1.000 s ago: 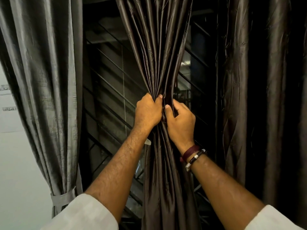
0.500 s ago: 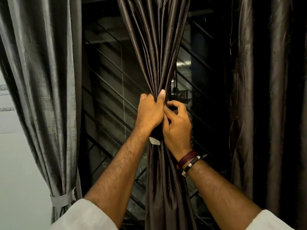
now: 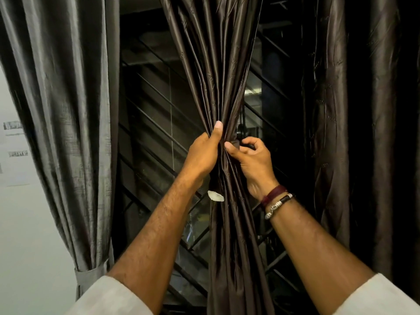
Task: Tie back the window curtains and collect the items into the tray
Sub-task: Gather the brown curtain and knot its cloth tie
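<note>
I'm seeing my left hand point(image 3: 202, 153) gripping the gathered dark brown satin curtain point(image 3: 218, 71); right hand point(image 3: 252, 160) fingers point(image 3: 229, 147) pinching its edge beside, dark window gaps flanking.

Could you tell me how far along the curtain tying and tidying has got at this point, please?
Done: the grey curtain on the left is cinched by its tie-back band. In hand: the left hand grips the gathered brown curtain while the right hand pinches something dark beside it, possibly a tie. Left: the dark curtain on the right hangs loose, and no tray or items are in view.
</note>
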